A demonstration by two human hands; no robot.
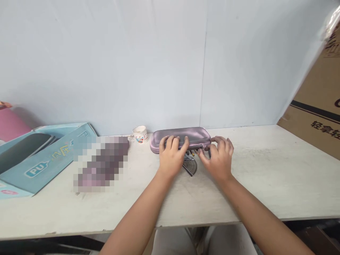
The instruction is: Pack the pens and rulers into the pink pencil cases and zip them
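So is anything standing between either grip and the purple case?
Nothing visible blocks the left grip, which rests on the purple case. The right grip is at the case's right end, contact unclear. Pen-like items and a protractor lie at its near side, between the grips.

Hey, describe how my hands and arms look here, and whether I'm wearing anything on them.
Your left hand and right hand are ungloved, with no rings that I can make out on the fingers. Your forearms are bare and narrow toward the wrists, with no watch, bracelet or sleeve in view.
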